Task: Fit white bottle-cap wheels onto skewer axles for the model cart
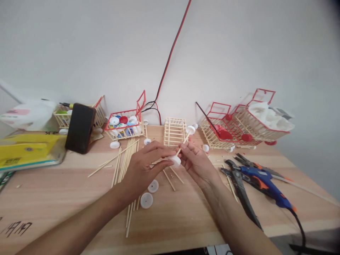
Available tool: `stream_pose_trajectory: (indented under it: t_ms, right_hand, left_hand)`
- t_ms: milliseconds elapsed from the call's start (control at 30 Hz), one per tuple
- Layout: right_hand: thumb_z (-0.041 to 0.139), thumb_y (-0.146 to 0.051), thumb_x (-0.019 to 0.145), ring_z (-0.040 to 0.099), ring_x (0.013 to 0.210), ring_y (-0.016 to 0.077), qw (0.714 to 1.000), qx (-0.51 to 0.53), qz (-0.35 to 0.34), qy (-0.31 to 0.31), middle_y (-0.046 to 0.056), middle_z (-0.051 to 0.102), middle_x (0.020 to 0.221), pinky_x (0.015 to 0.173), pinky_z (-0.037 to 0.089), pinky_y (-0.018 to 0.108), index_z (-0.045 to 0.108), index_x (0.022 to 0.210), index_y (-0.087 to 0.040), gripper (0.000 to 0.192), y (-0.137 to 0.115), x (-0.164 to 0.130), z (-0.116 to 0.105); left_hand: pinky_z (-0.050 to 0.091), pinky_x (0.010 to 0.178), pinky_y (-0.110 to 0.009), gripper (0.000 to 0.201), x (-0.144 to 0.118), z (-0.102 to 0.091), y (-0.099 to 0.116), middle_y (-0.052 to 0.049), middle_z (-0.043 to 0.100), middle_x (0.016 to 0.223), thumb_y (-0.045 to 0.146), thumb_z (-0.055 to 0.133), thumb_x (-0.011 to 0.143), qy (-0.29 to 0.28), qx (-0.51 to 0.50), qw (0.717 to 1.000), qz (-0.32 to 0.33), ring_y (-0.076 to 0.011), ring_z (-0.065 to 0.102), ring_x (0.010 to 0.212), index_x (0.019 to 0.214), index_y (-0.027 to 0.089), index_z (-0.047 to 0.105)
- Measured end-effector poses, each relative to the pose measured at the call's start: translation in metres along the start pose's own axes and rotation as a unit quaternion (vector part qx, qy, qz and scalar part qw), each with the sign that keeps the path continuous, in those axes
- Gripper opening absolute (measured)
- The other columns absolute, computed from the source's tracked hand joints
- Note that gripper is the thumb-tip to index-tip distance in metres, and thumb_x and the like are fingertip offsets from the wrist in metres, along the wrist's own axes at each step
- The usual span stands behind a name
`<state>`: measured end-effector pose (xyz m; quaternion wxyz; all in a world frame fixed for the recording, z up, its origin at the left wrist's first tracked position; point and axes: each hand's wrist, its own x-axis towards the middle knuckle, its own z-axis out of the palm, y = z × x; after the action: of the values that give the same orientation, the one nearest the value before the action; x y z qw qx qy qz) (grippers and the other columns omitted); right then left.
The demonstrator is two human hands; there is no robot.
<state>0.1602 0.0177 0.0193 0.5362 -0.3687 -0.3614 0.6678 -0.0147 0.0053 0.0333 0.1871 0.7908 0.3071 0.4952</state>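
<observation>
Between my hands is a short wooden stick with a white bottle cap at each end, like an axle with two wheels. My left hand pinches the nearer white cap between thumb and fingers. With thumb and fingertips, my right hand grips the stick near its middle, below the farther cap. Just behind my hands stands a small unpainted stick frame. Two loose white caps lie on the table below my left hand, beside several long wooden sticks.
Red-trimmed stick baskets line the wall, one filled with bottle caps. A phone leans at left near a yellow packet. Pliers and a blue glue gun with a cord lie at right.
</observation>
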Motion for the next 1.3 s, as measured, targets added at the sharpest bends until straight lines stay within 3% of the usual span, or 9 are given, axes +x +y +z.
stream_pose_trajectory:
  t_ms: [400,567,833,1167,1300]
  right_hand:
    - [0.072,-0.037,0.073,0.057,0.056,0.0069,0.997,-0.061,-0.057,0.006,-0.004,0.062,0.061,0.057,0.048,0.018,0.059,0.07,-0.017,0.023,0.0,0.002,-0.004]
    - [0.068,-0.036,0.078,0.058,0.057,0.0078,0.988,-0.12,-0.1,0.016,-0.004,0.063,0.062,0.058,0.046,0.019,0.059,0.072,-0.018,0.021,-0.002,-0.001,-0.003]
    - [0.065,-0.038,0.079,0.057,0.056,0.0094,0.979,-0.166,-0.115,0.023,-0.003,0.063,0.06,0.058,0.044,0.021,0.056,0.07,-0.019,0.023,-0.006,-0.006,0.0]
    - [0.06,-0.031,0.084,0.057,0.061,0.0105,0.948,-0.262,-0.179,0.014,-0.002,0.058,0.066,0.059,0.043,0.022,0.058,0.075,-0.02,0.014,-0.016,-0.015,0.008]
    - [0.059,-0.03,0.085,0.056,0.066,0.0127,0.916,-0.33,-0.224,0.039,-0.001,0.059,0.07,0.063,0.043,0.025,0.059,0.079,-0.022,0.01,-0.015,-0.018,0.005]
  left_hand:
    - [0.05,0.077,-0.027,0.012,-0.002,0.0,0.0,-0.004,0.068,0.089,0.016,0.061,0.082,-0.015,-0.008,1.0,-0.023,-0.0148,0.062,0.086,0.092,0.019,0.067]
    - [0.05,0.079,-0.028,0.012,-0.005,0.003,-0.004,-0.004,0.067,0.092,0.018,0.061,0.083,-0.007,0.032,0.999,0.016,-0.0149,0.061,0.088,0.094,0.02,0.064]
    - [0.052,0.081,-0.023,0.02,-0.013,0.005,-0.007,-0.004,0.065,0.093,0.011,0.062,0.081,0.015,0.101,0.99,0.095,-0.0121,0.062,0.089,0.099,0.019,0.059]
    - [0.051,0.081,-0.029,0.03,-0.017,0.003,-0.014,-0.008,0.065,0.102,0.007,0.058,0.082,-0.041,0.117,0.98,0.159,-0.0159,0.06,0.094,0.11,0.018,0.055]
    - [0.05,0.082,-0.032,0.038,-0.015,0.004,-0.018,-0.007,0.065,0.1,0.024,0.067,0.079,-0.029,0.127,0.984,0.118,-0.0187,0.061,0.093,0.112,0.019,0.051]
